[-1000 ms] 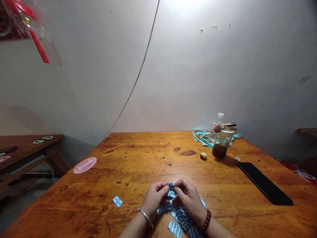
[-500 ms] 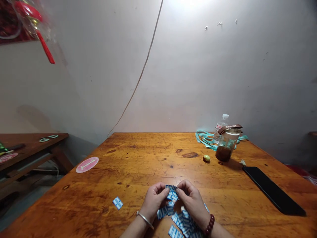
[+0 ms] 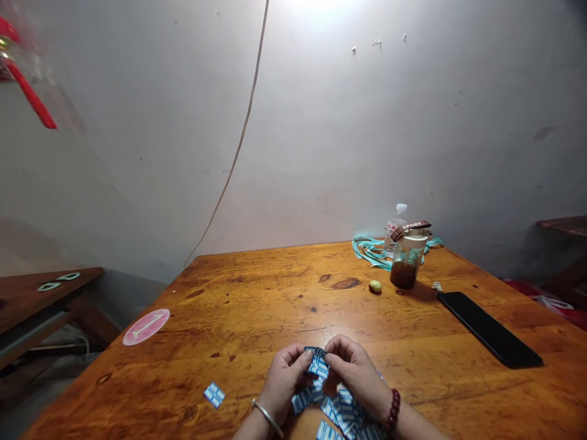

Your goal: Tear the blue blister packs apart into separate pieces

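In the head view, shows a blue-and-white printed piece (image 3: 317, 363) at the near side of the wooden table (image 3: 257, 305), held up over or just beyond a pile of similar pieces (image 3: 343, 410); cannot tell which. Looks thin, light and flexible, perhaps paper or film, so likely to crease under a hard pinch; seems best taken by opposite edges. Pinches the left edge between thumb and finger of the left hand (image 3: 285, 374), with barely a gap, and the right edge likewise with the right hand (image 3: 356, 370). Cannot tell the firmness of either pinch. Shows also 1 loose piece (image 3: 214, 395) flat on the table, left of the pile and well apart.
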A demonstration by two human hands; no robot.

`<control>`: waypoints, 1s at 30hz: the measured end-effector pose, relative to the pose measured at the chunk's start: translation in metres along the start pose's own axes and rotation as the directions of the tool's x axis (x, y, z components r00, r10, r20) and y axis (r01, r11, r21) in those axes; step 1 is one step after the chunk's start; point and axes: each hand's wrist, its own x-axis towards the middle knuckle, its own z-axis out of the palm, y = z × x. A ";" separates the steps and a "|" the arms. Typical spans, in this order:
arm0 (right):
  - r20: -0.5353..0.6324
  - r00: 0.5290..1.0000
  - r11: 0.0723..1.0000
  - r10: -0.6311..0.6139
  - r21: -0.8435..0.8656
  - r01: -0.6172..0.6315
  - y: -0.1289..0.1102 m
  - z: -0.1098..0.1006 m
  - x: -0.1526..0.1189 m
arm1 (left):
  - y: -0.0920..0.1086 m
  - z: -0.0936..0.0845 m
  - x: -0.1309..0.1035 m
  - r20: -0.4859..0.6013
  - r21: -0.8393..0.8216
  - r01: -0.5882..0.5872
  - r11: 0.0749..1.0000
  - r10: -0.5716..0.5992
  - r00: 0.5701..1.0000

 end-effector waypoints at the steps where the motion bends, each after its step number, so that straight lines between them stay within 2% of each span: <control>1: 0.001 1.000 1.000 0.002 0.013 -0.002 0.000 0.000 0.000 | 0.000 0.000 0.000 0.018 -0.014 0.000 1.000 0.001 1.000; 4: 0.001 1.000 1.000 0.006 0.023 -0.006 -0.002 0.000 0.000 | 0.000 -0.001 0.000 0.052 -0.015 0.002 1.000 -0.002 0.999; 10: -0.017 1.000 0.999 -0.024 -0.049 0.023 -0.004 0.001 -0.001 | 0.000 0.000 0.002 -0.004 0.011 0.004 1.000 -0.004 1.000; 17: -0.069 0.995 0.985 -0.070 -0.160 0.059 -0.004 0.000 -0.002 | 0.002 0.002 0.001 -0.001 -0.030 0.046 0.998 -0.046 0.999; 20: -0.067 0.996 0.983 -0.053 -0.176 0.040 -0.003 -0.001 -0.001 | 0.003 0.003 -0.001 0.018 -0.026 0.044 0.999 -0.043 0.999; 25: -0.106 0.988 0.968 -0.116 -0.234 0.089 -0.003 -0.001 -0.001 | 0.006 0.001 -0.004 0.087 -0.046 0.025 0.999 -0.021 0.996; 30: -0.112 0.982 0.954 -0.149 -0.279 0.113 -0.008 0.000 -0.005 | 0.006 0.001 -0.004 0.076 -0.028 0.038 0.999 -0.035 0.996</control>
